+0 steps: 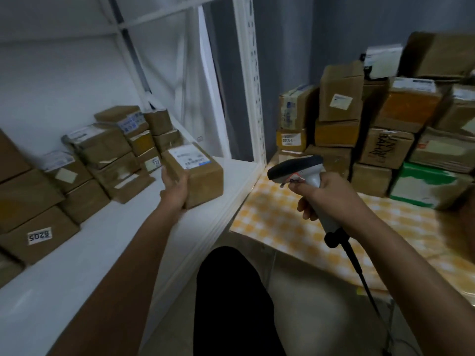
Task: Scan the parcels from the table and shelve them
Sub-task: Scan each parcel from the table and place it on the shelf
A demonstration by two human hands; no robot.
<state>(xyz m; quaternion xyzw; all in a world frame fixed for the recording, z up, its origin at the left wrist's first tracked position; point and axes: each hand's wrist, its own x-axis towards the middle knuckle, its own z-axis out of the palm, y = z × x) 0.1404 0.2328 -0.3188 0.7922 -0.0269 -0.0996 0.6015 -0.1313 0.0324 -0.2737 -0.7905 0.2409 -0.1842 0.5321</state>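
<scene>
parcel (199, 173) | brown cardboard box | white label on top | over shelf (231, 176)

White shelf (108, 253) — brown cardboard parcels (102, 155) stacked along its back, one numbered 6205 (38, 235), one labelled box (195, 173) near the front corner. Table (282, 222), yellow-and-white checked cover — piled cardboard boxes (359, 129) at the rear, a green-and-white box (426, 186) among them

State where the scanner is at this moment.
In the head view, the scanner is right of centre, gripped in the right hand above the checked table, just right of the shelf.
</scene>
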